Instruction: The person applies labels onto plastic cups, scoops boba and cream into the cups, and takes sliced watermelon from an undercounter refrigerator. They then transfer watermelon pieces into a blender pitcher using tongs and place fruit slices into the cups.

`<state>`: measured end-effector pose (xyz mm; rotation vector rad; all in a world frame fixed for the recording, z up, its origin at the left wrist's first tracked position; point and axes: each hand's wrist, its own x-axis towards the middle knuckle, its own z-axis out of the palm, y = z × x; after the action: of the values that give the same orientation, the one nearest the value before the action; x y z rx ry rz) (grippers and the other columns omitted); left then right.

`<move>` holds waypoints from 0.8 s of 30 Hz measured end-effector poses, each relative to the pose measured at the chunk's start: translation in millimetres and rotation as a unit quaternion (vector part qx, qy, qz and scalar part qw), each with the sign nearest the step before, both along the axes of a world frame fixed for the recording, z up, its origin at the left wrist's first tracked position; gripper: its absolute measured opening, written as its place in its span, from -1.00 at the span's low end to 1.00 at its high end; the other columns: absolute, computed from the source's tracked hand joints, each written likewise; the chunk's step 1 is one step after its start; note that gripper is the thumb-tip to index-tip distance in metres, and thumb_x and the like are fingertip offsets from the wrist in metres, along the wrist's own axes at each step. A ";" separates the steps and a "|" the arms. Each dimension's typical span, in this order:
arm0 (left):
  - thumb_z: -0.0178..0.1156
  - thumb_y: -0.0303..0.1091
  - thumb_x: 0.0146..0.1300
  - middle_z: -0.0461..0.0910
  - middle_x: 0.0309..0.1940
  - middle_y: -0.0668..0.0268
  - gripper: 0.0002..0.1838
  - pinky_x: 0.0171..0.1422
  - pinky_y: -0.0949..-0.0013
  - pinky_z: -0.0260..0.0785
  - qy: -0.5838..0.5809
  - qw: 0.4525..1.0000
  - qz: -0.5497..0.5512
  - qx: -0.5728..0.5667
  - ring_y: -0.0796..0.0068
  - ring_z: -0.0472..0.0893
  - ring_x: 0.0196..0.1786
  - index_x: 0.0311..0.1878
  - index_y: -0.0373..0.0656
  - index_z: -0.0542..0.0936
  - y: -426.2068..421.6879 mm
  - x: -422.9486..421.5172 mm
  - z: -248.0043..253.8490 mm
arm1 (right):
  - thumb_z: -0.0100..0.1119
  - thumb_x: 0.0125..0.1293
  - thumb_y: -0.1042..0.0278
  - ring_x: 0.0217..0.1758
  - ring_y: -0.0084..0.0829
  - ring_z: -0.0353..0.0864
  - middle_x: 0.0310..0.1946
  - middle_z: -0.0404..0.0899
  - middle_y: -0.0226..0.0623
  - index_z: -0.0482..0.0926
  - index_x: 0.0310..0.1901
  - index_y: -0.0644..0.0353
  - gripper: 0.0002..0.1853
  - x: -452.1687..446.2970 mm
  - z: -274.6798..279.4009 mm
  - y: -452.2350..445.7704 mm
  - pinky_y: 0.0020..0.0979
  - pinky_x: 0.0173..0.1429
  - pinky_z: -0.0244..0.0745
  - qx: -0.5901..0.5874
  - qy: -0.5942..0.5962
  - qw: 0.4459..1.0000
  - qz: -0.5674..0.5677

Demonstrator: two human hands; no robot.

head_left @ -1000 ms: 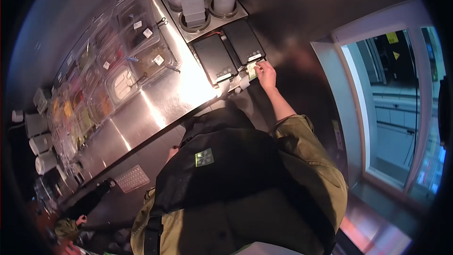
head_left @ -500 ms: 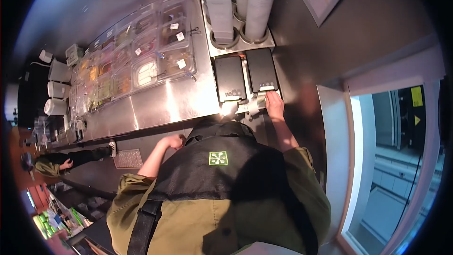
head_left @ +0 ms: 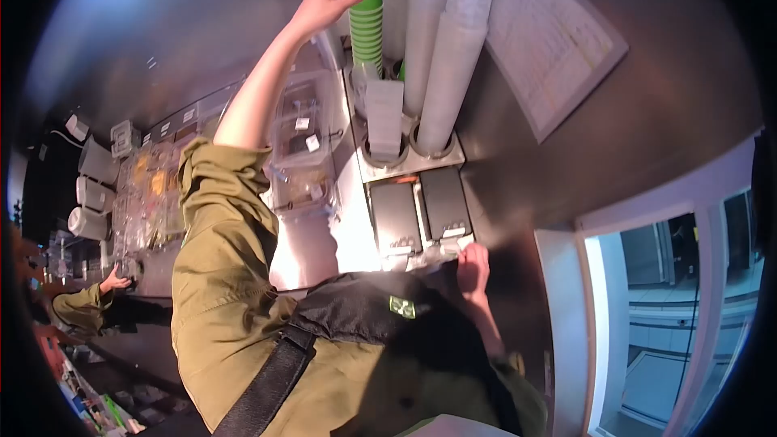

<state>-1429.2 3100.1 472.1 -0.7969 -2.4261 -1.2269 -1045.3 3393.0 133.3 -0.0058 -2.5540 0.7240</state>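
Observation:
My left hand (head_left: 328, 6) is raised at the top, its fingers slightly apart at the left side of a stack of green cups (head_left: 367, 26); whether they touch the stack is unclear. Low in front of two black printers (head_left: 394, 212) (head_left: 445, 201), my right hand (head_left: 473, 269) has its fingers closed at a small white label (head_left: 464, 241) by the right printer's front edge. Part of the label is hidden by the fingers. Tall stacks of pale cups (head_left: 457, 73) stand in a metal holder (head_left: 459, 150) behind the printers.
Lidded clear containers (head_left: 303, 125) of food cover the counter at left, partly behind my left arm. A printed sheet (head_left: 558, 44) hangs at upper right. A co-worker's hand (head_left: 116, 281) shows at far left. A window (head_left: 660, 307) is at right.
My left hand has risen from beside my apron to the green cups. My right hand stays by the right printer. The view has shifted, bringing more of the cup stacks and sheet into sight.

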 end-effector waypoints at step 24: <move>0.19 0.02 0.02 0.24 0.16 -0.15 -0.24 0.08 -0.01 0.37 -0.072 0.941 0.324 -0.062 -0.08 0.34 0.19 0.22 -0.23 0.21 144.5 -355.4 14.4 | 0.32 0.07 0.45 -0.63 -0.81 0.32 -0.66 0.44 -0.57 0.53 -0.48 0.19 -0.87 21.4 123.7 -47.5 -0.70 -0.54 0.25 -0.310 -0.218 0.865 -0.329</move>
<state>-1784.6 3244.6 486.6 0.0943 -2.5766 -0.8923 -1023.8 3345.6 257.0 -1.3118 -2.3101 1.3046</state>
